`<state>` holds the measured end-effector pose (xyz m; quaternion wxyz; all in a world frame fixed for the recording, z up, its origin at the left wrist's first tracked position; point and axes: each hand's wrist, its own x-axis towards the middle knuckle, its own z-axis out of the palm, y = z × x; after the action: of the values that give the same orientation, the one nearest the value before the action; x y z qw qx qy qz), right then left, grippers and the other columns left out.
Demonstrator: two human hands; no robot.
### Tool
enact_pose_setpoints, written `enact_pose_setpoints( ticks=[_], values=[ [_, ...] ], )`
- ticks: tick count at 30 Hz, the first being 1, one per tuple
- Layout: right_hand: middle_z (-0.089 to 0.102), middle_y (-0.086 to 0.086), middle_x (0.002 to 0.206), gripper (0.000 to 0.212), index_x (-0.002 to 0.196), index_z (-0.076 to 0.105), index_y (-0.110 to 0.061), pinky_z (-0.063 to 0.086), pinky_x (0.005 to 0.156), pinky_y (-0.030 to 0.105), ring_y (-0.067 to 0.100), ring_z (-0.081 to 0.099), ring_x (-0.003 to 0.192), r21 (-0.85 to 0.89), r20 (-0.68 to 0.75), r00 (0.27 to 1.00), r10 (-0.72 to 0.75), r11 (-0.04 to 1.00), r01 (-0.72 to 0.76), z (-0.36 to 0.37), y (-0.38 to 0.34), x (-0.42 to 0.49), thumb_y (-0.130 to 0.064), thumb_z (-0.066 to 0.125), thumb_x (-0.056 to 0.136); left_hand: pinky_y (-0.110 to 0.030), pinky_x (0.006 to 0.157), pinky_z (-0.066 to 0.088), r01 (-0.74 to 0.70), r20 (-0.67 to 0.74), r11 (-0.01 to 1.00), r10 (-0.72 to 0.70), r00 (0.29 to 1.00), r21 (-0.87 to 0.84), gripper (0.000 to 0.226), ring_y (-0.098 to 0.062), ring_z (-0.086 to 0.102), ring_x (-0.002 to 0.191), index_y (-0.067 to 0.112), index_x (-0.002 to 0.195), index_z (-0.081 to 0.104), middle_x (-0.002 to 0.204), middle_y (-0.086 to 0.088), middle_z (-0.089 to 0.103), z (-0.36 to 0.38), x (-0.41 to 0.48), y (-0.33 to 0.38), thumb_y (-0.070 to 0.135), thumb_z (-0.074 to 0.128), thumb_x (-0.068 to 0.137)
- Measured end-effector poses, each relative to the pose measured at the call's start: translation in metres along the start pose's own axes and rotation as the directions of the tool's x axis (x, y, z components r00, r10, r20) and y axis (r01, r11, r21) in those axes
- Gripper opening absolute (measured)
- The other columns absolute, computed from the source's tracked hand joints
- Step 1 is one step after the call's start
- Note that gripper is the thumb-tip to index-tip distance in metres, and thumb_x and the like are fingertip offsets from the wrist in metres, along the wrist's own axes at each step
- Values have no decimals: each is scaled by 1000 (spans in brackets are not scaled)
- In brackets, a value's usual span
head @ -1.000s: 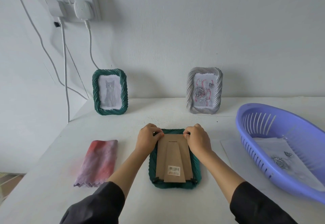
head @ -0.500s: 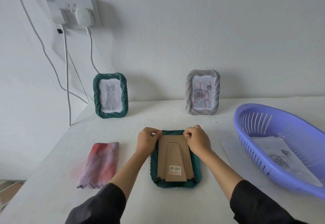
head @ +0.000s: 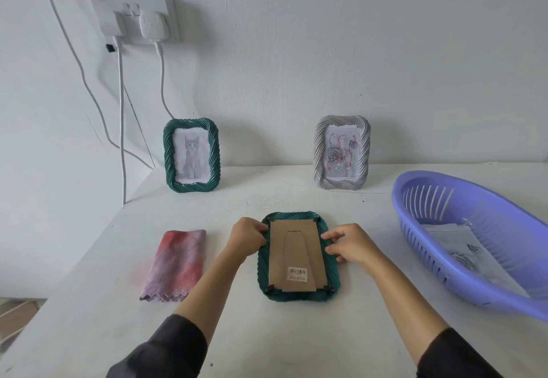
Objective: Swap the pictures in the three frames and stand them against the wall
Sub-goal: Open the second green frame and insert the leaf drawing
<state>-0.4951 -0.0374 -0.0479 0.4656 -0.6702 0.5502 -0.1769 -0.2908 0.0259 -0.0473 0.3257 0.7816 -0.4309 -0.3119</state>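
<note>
A green frame [head: 296, 296] lies face down on the white table, its brown cardboard back [head: 296, 256] with a barcode label facing up. My left hand [head: 247, 237] pinches the frame's upper left edge. My right hand [head: 350, 244] rests at the upper right edge, fingers touching it. A second green frame [head: 192, 159] with a cat drawing stands against the wall at the back left. A grey frame [head: 341, 152] with a rose drawing stands against the wall at the back right.
A purple slotted basket [head: 444, 265] at the right holds loose paper pictures [head: 462, 247]. A folded pink and purple cloth [head: 178, 262] lies left of the flat frame. White cables [head: 121, 128] hang from a wall socket [head: 136, 19] at the left.
My right hand has slid from the frame's top edge down to its right side, uncovering the top right corner. My left hand stays at the upper left. The view has tilted up slightly.
</note>
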Motion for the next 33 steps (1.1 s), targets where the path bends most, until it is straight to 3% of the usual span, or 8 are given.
enact_pose_setpoints(
  ticks=[5,9,14,16,20,25,28,33],
  values=[
    [61,9,98,35,109,67,-9,47,56,17,12,54,61,-50,-73,997,-16,999,12,-2,-5,-10,4,61,77,-24,77,44,-2,12,1000,2,1000,-23,38,-20,54,88,1,118,62,115,-14,63,-1,-5,1,-9,56,81],
    [69,12,106,33,108,69,-7,48,78,24,15,58,83,-208,-217,956,-198,966,153,-21,-32,-25,0,62,76,-32,89,49,-7,7,997,8,1000,-76,33,-26,60,100,3,119,62,116,-14,65,-1,-7,4,5,59,86],
    [55,25,59,10,65,69,2,37,52,29,37,45,53,-449,-242,851,-466,831,328,-31,-84,-52,2,60,70,-34,87,51,-72,-10,928,73,997,-365,33,-17,55,79,3,122,60,96,-5,63,-2,-18,26,14,54,92],
    [34,6,49,28,50,43,-11,28,51,25,18,27,44,-502,-174,851,-496,788,357,-23,-98,-59,2,58,70,-29,81,51,-90,8,857,110,994,-507,32,-17,55,80,6,124,56,92,-3,59,-4,-29,44,18,50,95],
    [68,12,77,12,87,71,-4,55,68,37,25,64,63,-307,-3,866,-500,825,475,-4,-112,-62,-11,62,84,-29,77,49,-46,23,753,81,996,-656,32,-22,57,98,23,128,44,110,-7,58,-9,-39,62,31,41,97],
    [67,10,113,28,118,62,-7,51,80,25,19,66,89,-226,-51,926,-373,908,353,16,-78,-41,-13,50,93,-28,63,50,-72,-77,914,44,996,-399,45,-23,62,81,16,137,43,118,-13,61,-7,-33,36,11,48,92],
    [54,6,135,36,130,52,-9,39,95,23,20,53,121,-256,-152,953,-262,942,218,26,-37,-29,-17,44,96,-25,51,43,-101,-119,961,72,990,-258,41,-16,54,60,15,121,59,91,-8,68,1,-33,13,1,44,86],
    [27,0,153,50,145,27,-14,18,116,26,13,22,142,-359,-99,964,-245,913,195,45,7,-24,-27,38,98,-16,50,34,-133,-235,986,106,966,-100,32,-15,50,69,12,111,61,85,-1,59,17,-38,-6,2,41,88]
  ],
)
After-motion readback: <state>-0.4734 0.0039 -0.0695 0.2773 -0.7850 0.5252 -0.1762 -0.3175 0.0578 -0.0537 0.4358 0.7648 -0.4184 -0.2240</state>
